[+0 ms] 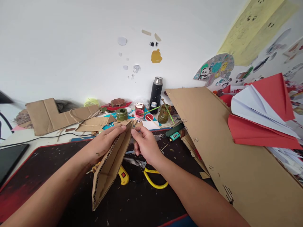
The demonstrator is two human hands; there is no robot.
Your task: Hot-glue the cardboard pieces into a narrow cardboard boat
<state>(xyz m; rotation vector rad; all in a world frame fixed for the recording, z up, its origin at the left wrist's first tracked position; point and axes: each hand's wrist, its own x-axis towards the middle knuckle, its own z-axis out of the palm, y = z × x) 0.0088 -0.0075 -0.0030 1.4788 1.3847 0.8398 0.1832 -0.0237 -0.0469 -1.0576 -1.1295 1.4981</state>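
Observation:
A folded piece of cardboard stands on edge, tilted, in the middle of the head view; its corrugated rim faces up. Along its left side lies my left hand, closed on it, with several fingers hidden behind the sheet. My right hand pinches the far narrow tip between thumb and bent fingers. Below the hands, on the dark mat, are a yellow utility knife and scissors with yellow handles. The cardboard covers part of the knife, and my right hand and forearm overlap the scissors.
A large cardboard sheet leans on the right, with red and white folded paper on it. Paint jars, a black thermos and cardboard offcuts line the wall. A dark tablet-like slab lies left.

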